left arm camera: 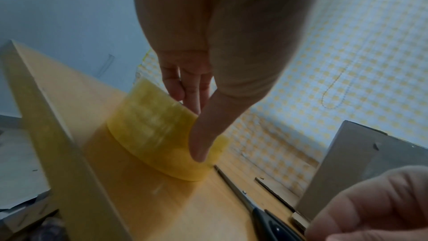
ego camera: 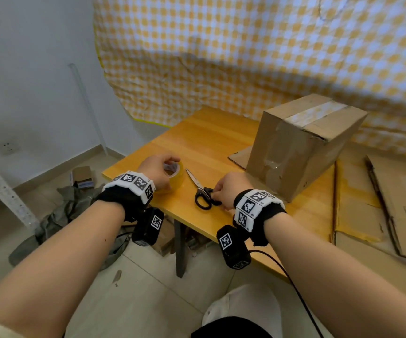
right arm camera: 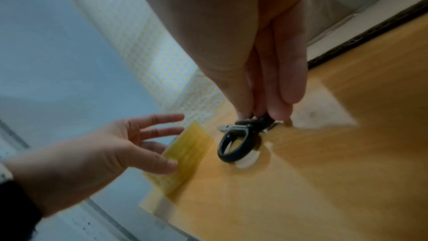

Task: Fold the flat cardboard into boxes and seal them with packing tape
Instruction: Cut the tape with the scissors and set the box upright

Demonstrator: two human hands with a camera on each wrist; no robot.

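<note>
A yellow tape roll (ego camera: pixel 178 178) stands flat on the wooden table (ego camera: pixel 209 142) near its left edge. My left hand (ego camera: pixel 170 172) reaches over it. In the left wrist view the thumb (left arm camera: pixel 201 146) lies against the roll's side (left arm camera: pixel 150 135) and the fingers go down behind its far rim. Black-handled scissors (ego camera: pixel 198 186) lie just right of the roll, blades pointing away. My right hand (ego camera: pixel 218 191) pinches the upper handle loop (right arm camera: pixel 236 146) with its fingertips (right arm camera: pixel 280 109). A taped cardboard box (ego camera: pixel 304 145) stands behind the right hand.
Flat cardboard sheets (ego camera: pixel 397 206) lie on the surface at the right. One flat piece pokes out from under the box (ego camera: pixel 239 156). On the floor to the left are a grey cloth (ego camera: pixel 70 208), a small carton (ego camera: pixel 82 176) and a white metal rack leg (ego camera: pixel 1 189).
</note>
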